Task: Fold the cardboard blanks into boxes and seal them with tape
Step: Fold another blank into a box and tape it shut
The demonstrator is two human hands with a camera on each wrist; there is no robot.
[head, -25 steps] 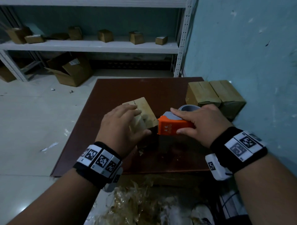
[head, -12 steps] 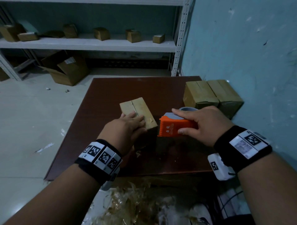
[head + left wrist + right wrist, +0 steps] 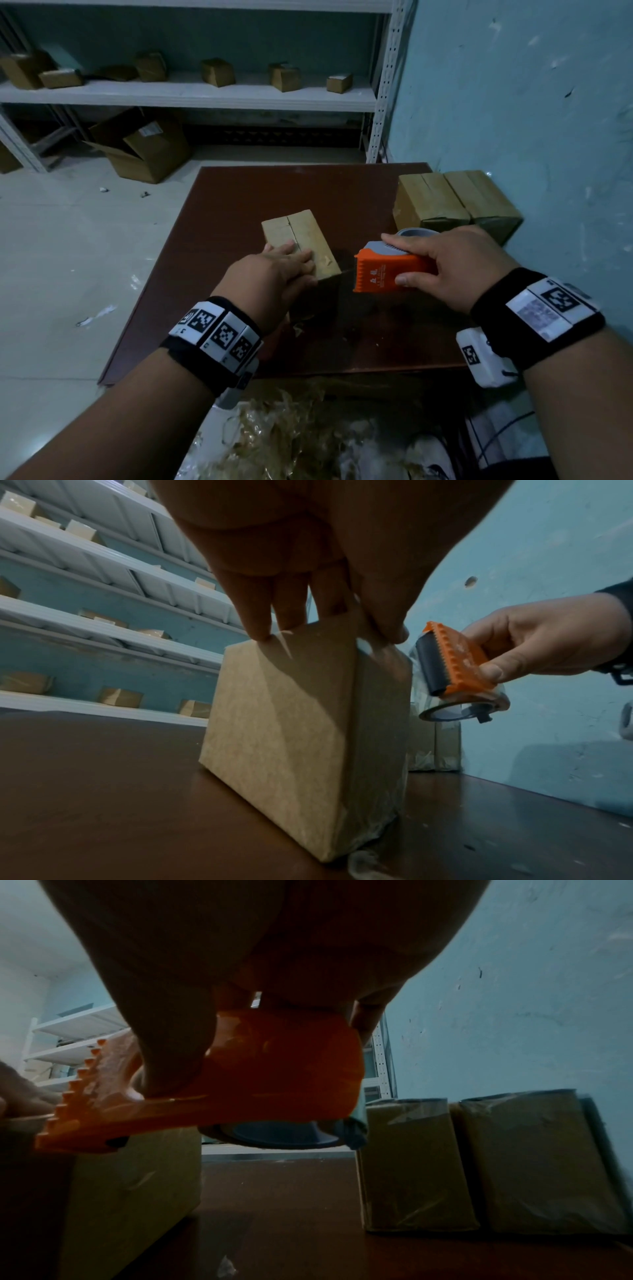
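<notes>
Left hand (image 3: 274,274) slid nearer on box (image 3: 301,236) top, fingers flat – holds nothing | right hand (image 3: 455,263) grips tape dispenser (image 3: 387,274) just beside – above bench (image 3: 239,205)

Cardboard box (image 3: 301,236): brown, folded, upright on bench, flaps closed, beneath left fingers (image 3: 291,255). Tape dispenser (image 3: 383,270): orange, serrated, held in right fingers (image 3: 404,245), just beside box.

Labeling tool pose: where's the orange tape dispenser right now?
Head view, right of centre: the orange tape dispenser is gripped in the right hand above the brown table, just right of the box that the left hand presses.
</notes>
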